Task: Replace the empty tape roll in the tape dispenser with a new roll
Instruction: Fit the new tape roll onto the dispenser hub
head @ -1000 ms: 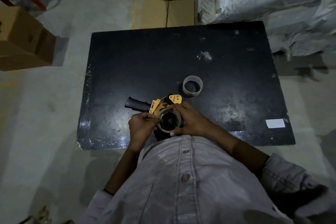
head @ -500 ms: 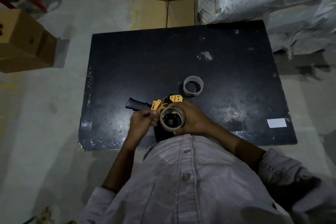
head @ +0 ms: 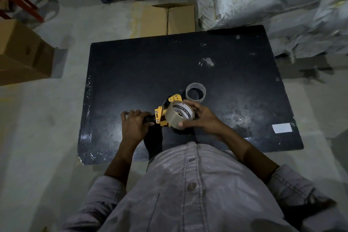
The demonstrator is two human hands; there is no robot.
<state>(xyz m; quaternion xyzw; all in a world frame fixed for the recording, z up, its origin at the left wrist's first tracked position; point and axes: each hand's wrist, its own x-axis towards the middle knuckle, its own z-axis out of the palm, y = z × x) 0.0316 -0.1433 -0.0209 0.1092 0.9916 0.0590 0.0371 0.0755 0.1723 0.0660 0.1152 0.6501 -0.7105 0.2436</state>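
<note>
A yellow and black tape dispenser is held just above the near middle of the black table. My left hand is wrapped around its black handle. A new roll of clear tape with a white printed core sits on the dispenser's right side, and my right hand grips this roll with fingers around its rim. The empty tape core, a bare grey ring, stands on the table just behind the dispenser, apart from both hands.
A white label lies near the table's right front corner. Cardboard boxes stand on the floor to the left, a flat carton behind the table, and big white sacks crowd the right rear corner.
My left hand slid from the roll's side to the dispenser handle. The dispenser and roll have turned, so the roll's white core face now shows. My right hand stays on the roll.
</note>
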